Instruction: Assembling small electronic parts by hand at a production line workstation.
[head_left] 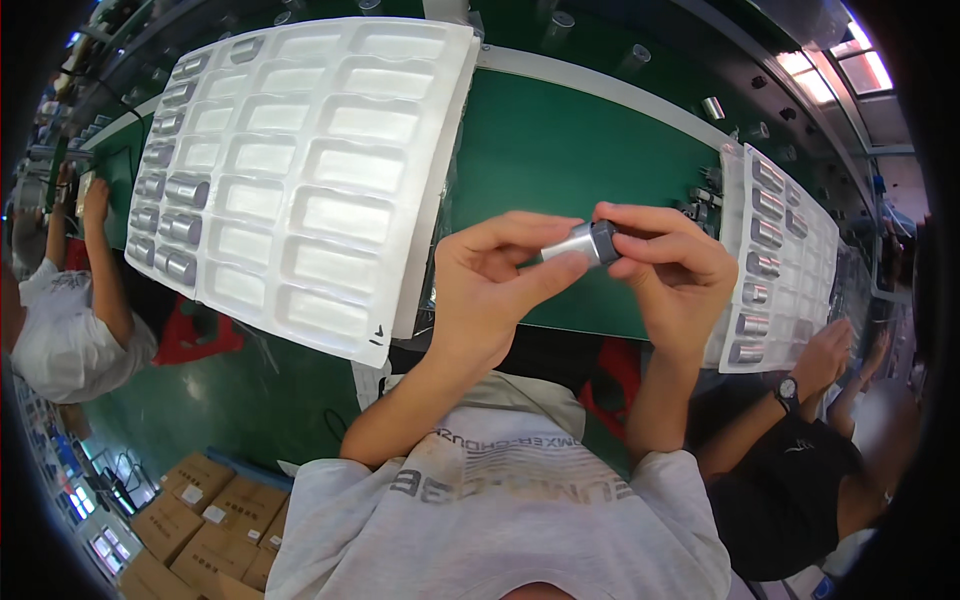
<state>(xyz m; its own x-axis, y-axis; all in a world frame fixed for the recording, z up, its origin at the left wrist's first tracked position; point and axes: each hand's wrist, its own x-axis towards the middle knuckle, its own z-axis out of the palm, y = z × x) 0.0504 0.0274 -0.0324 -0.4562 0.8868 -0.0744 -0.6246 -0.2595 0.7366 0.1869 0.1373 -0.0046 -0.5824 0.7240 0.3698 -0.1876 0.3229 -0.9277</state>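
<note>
My left hand (490, 280) pinches the silver body of a small metal cylinder (572, 243) between thumb and fingers. At its right end sits a dark grey ring-like cap (603, 242), which the fingertips of my right hand (678, 262) grip. The cylinder lies nearly level, above the green table mat (560, 130). To the left of my left hand is a large white moulded tray (325, 170) with rows of oblong pockets. Similar grey-capped cylinders (187, 190) fill pockets along its left side, and one lies at its top; many other pockets hold nothing.
Another white tray (790, 270) with silver cylinders stands at the right, near a co-worker's hand (825, 355). Small dark metal parts (703, 200) lie beside it. A shelf edge (600, 85) runs along the back. Another person (75, 310) works at far left; cardboard boxes (215, 520) stand lower left.
</note>
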